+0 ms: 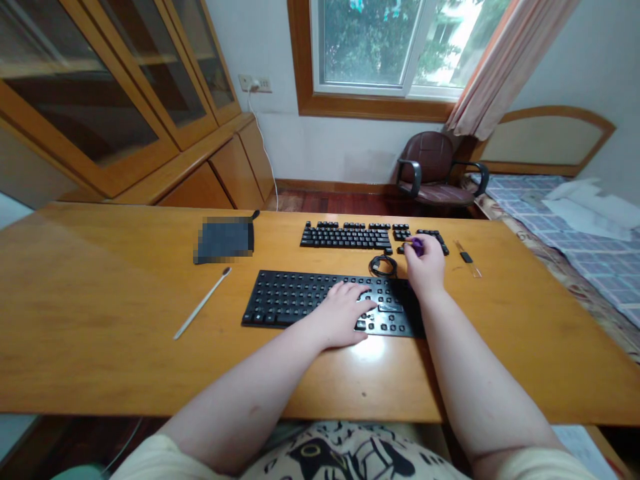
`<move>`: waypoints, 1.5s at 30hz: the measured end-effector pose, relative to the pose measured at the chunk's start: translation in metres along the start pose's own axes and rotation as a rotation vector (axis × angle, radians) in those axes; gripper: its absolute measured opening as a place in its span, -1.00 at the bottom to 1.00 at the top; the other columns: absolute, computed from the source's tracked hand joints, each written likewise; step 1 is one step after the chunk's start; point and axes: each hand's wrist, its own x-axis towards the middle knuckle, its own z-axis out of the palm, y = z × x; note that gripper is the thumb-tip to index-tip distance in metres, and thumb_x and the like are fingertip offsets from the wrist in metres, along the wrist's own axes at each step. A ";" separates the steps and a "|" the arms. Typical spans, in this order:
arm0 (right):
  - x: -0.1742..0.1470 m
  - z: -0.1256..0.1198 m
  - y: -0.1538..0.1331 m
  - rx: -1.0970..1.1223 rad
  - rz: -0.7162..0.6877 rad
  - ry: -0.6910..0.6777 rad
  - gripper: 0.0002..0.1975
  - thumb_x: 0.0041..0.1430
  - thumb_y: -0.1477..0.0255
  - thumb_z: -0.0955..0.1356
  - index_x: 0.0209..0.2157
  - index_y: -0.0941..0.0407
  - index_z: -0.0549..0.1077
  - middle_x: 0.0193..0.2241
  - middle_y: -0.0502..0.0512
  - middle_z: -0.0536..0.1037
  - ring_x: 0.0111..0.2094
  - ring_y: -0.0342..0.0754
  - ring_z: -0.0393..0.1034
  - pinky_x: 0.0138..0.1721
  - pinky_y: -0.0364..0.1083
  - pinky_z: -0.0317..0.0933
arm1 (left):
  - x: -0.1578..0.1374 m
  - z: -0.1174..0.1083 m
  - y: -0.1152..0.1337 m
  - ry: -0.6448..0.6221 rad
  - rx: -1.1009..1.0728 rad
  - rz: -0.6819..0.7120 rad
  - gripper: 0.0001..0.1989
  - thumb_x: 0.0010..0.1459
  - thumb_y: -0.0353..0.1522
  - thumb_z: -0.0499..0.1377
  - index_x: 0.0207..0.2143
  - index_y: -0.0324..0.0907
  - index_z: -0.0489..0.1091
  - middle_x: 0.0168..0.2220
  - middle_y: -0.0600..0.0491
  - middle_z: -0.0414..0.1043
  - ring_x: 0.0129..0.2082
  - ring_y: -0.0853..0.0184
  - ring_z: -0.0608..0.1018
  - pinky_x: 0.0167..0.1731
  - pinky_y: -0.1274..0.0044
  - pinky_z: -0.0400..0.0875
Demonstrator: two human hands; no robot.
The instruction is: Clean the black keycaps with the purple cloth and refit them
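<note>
Across the keyboard (287,297), the left hand (344,316) lies splayed, the right hand (429,265) beyond pinching a purple object (418,247).

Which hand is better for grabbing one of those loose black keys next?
Probably the right: the right hand is at the right end of the loose black keys, fingers around a small purple thing. The left hand lies spread on the keyboard, maybe steadying it.
</note>
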 end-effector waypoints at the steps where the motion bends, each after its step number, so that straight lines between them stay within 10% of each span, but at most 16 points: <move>1: 0.003 0.000 0.005 -0.129 -0.052 -0.104 -0.82 0.02 0.42 0.28 -0.30 0.10 0.44 -0.24 0.12 0.46 -0.15 0.03 0.33 -0.06 0.04 0.19 | 0.000 -0.001 0.000 0.000 -0.003 -0.001 -0.40 -0.12 -0.17 0.23 0.03 -0.02 0.24 0.16 -0.05 0.08 0.14 0.06 0.14 0.13 0.15 -0.09; 11: 0.003 0.015 0.026 -0.532 -0.102 -0.562 -0.64 0.14 0.52 0.17 -0.11 0.02 0.45 -0.01 0.02 0.42 -0.05 0.00 0.32 -0.03 -0.04 0.17 | 0.001 0.004 -0.003 0.022 -0.013 0.013 -0.39 -0.12 -0.16 0.23 0.03 -0.02 0.23 0.17 -0.04 0.06 0.13 0.06 0.14 0.13 0.14 -0.10; 45: 0.006 0.012 0.016 -0.659 0.014 -0.589 -0.74 0.11 0.49 0.21 -0.28 0.05 0.50 -0.20 0.11 0.47 -0.24 -0.02 0.37 -0.29 -0.12 0.19 | 0.000 -0.005 -0.004 -0.019 -0.048 0.002 -0.41 -0.18 -0.20 0.27 -0.02 -0.04 0.28 0.14 -0.04 0.09 0.11 0.06 0.16 0.11 0.17 -0.06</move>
